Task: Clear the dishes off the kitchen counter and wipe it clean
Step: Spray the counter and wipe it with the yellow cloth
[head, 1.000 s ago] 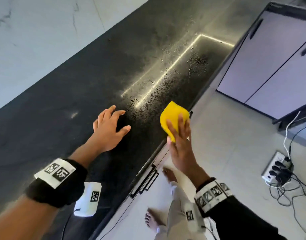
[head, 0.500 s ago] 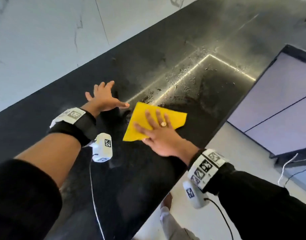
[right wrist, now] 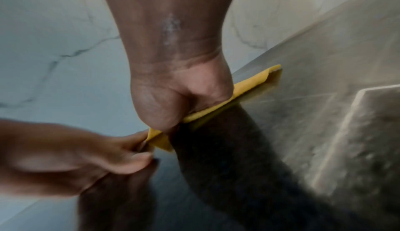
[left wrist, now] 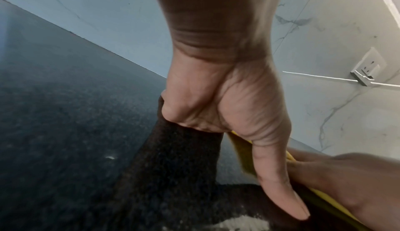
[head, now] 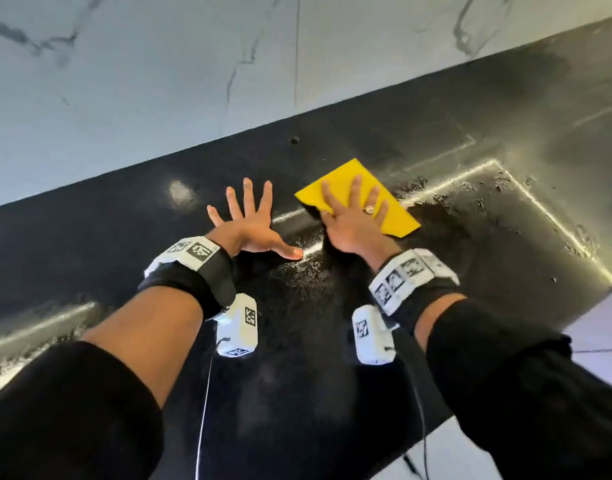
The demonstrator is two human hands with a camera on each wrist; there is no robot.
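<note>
My right hand (head: pixel 353 220) lies flat with its fingers straight and spread, its grip apart, pressing a yellow cloth (head: pixel 358 197) down onto the tabletop (head: pixel 124 216). A ring (head: pixel 368 209) sits on one of its fingers. The cloth lies flat under my palm, near the middle of the tabletop and closer to the back edge than to the front one; its corners stick out past my fingers toward the wall and to the right. From the right wrist view the cloth (right wrist: pixel 244 87) shows as a thin folded layer squeezed between the heel of my hand and the dark surface.

My left hand (head: pixel 252 226) rests just beside it on the bare tabletop, palm down, fingers fanned wide and holding nothing; its thumb reaches toward my right hand.

To the right of the cloth, wet smears and speckles (head: pixel 471 192) catch the light. A marbled wall (head: pixel 159 81) rises behind the back edge.
</note>
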